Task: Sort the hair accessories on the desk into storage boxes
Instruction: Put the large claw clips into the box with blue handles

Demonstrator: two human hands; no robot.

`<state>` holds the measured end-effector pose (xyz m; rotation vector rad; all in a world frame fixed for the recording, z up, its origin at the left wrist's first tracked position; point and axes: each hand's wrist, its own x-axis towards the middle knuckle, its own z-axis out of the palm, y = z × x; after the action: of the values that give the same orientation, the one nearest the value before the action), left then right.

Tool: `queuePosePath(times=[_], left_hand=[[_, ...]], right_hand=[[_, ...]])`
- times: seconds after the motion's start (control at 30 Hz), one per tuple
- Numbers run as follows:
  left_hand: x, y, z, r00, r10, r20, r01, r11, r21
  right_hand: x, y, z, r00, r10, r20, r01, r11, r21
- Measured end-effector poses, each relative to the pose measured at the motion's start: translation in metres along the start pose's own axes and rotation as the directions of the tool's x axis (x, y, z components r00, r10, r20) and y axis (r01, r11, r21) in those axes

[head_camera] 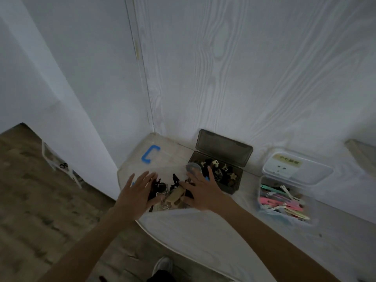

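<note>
Now we work over the desk (203, 237), where a large clear box (142, 159) with a blue latch (150, 155) holds a heap of dark and beige hair claws (173, 192). Our left hand (135, 195) and right hand (201, 192) are spread flat-fingered on either side of the heap, grasping nothing. We judge it best to cup the pile inward and lift gently, since claws tangle. Just beside sits the smoky box (221, 171), lid up, with small clips; farther right, the clear tub (284, 196) of pastel clips (282, 202). Nothing blocks us.
</note>
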<state>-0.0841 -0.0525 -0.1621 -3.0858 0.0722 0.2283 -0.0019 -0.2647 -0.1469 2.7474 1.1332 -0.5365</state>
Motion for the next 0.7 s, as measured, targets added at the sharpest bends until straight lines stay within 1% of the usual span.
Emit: queuePosePath(times=[0.07,0.13,0.2,0.27,0.33,0.4,0.43,0.5,0.57,0.6,0.67,0.7], left_hand=[[0.0,0.0,0.003,1.0,-0.016,-0.021,0.017,0.999,0.028],[0.003,0.006,0.001,0.998,-0.064,0.004,0.064,0.998,-0.008],[0.006,0.014,0.001,0.993,-0.115,-0.032,0.113,0.99,-0.08],[0.013,0.021,-0.005,0.987,-0.157,0.023,0.159,0.977,-0.14],[0.018,0.021,-0.013,0.973,-0.2,0.118,0.212,0.972,-0.104],[0.022,0.024,-0.026,0.964,-0.231,0.131,0.243,0.966,-0.087],[0.021,0.026,-0.035,0.96,-0.261,0.096,0.27,0.959,-0.088],[0.023,0.041,-0.052,0.96,-0.278,-0.022,0.275,0.957,-0.088],[0.031,0.072,-0.069,0.97,-0.214,-0.112,0.192,0.965,-0.18],[0.035,0.089,-0.076,0.978,-0.151,-0.144,0.114,0.965,-0.234],[0.045,0.135,-0.085,0.983,0.039,-0.177,-0.092,0.949,-0.302],[0.049,0.162,-0.085,0.974,0.135,-0.181,-0.189,0.926,-0.327]], right_hand=[[0.002,-0.002,-0.006,0.994,0.008,0.11,-0.011,0.999,0.032],[0.003,-0.004,-0.006,0.987,0.021,0.157,-0.028,0.999,0.039],[0.005,-0.004,-0.001,0.991,0.022,0.13,-0.023,1.0,0.003],[0.008,-0.002,0.001,0.996,0.027,0.09,-0.023,0.999,-0.04],[0.009,0.0,0.0,1.0,0.015,0.015,-0.014,0.999,-0.046],[-0.001,0.005,-0.003,0.996,0.007,-0.092,0.002,0.996,0.089],[-0.008,0.008,-0.004,0.989,0.007,-0.145,0.023,0.979,0.203],[-0.035,0.023,0.001,0.958,0.06,-0.279,0.065,0.906,0.419],[-0.073,0.048,0.015,0.884,0.2,-0.423,0.054,0.855,0.517],[-0.093,0.062,0.025,0.836,0.278,-0.474,0.026,0.841,0.54],[-0.139,0.089,0.049,0.72,0.445,-0.533,-0.056,0.803,0.593],[-0.165,0.101,0.062,0.655,0.532,-0.537,-0.109,0.77,0.629]])
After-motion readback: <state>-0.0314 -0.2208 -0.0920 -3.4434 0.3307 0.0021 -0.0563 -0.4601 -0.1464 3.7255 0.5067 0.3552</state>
